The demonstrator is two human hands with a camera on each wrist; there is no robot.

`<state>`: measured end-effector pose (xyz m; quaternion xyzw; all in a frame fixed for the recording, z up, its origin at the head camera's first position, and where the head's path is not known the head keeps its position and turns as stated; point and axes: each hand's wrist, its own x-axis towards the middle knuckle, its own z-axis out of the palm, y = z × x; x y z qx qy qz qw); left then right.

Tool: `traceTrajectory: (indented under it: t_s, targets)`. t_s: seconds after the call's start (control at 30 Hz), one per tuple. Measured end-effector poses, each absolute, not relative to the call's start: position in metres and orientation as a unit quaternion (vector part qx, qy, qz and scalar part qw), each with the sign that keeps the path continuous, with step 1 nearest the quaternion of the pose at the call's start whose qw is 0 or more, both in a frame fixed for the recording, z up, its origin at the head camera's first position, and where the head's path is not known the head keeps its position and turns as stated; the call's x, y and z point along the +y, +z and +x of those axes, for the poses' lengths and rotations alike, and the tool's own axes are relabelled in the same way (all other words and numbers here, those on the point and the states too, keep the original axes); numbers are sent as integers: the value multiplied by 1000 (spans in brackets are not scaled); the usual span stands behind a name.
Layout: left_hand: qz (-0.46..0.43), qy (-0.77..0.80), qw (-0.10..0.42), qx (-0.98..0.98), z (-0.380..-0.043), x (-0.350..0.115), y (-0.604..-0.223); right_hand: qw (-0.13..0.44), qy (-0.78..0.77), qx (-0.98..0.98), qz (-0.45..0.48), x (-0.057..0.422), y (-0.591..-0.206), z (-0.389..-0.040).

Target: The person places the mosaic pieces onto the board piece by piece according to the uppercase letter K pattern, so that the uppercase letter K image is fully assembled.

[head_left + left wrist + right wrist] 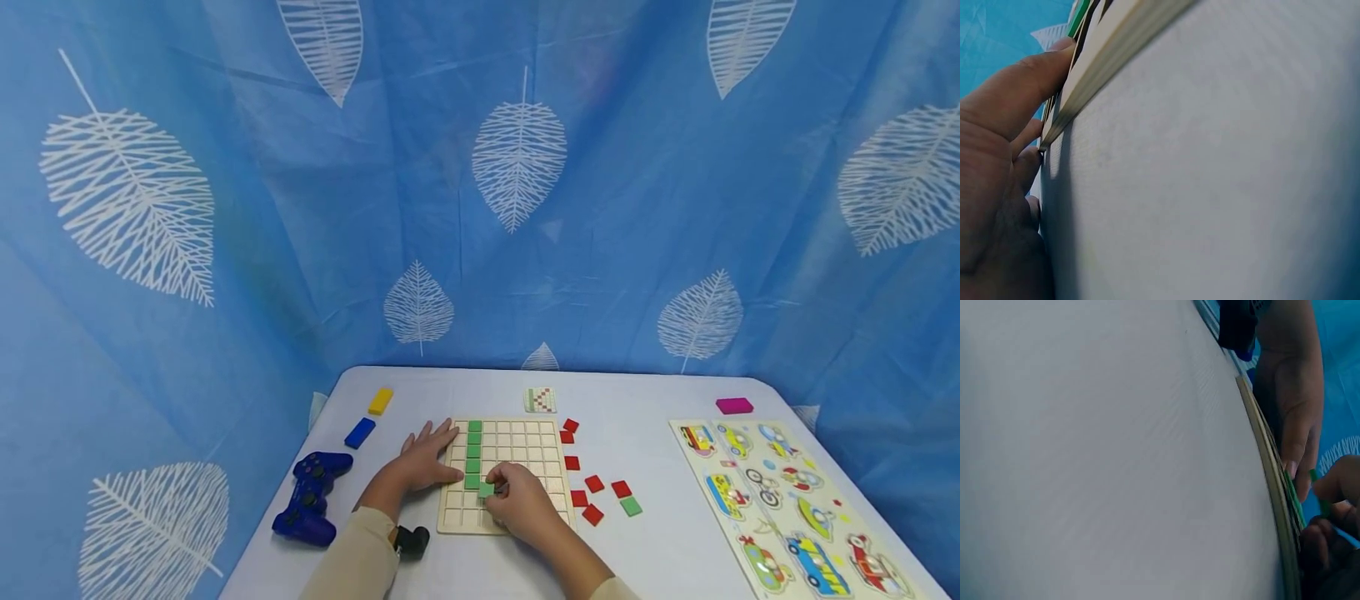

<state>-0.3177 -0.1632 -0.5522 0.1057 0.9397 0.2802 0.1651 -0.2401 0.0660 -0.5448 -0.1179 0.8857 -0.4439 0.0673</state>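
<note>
A wooden grid board [528, 525] lies on the table, with several green square tiles [473, 452] set in one column on its left side. My right hand [522, 504] pinches another green tile [486, 490] between thumb and fingers over the board, just right of that column's lower end. In the right wrist view this pinched tile [1322, 503] stands on edge above the board. My left hand [423, 461] rests on the board's left edge with fingers spread; its thumb [1035, 78] reaches over the rim in the left wrist view.
Several red tiles [594, 483] and one green tile lie right of the board. A small pattern card [540, 400] sits behind it. A blue game controller [309, 497], blue block [360, 432] and yellow block [381, 401] are left; a picture puzzle [780, 500] and magenta block [734, 406] are right.
</note>
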Motion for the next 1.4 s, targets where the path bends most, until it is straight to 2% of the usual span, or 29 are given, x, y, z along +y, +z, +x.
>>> traceTrajectory:
  t_s: [0.47,1.4]
  targets:
    - [101,277,160,942,-316,-163,-554,70,-375,918,-105,36,-549,-242]
    - [113,277,157,941,-317,-163,-553,60,-372,920,-110,39,-549,-238]
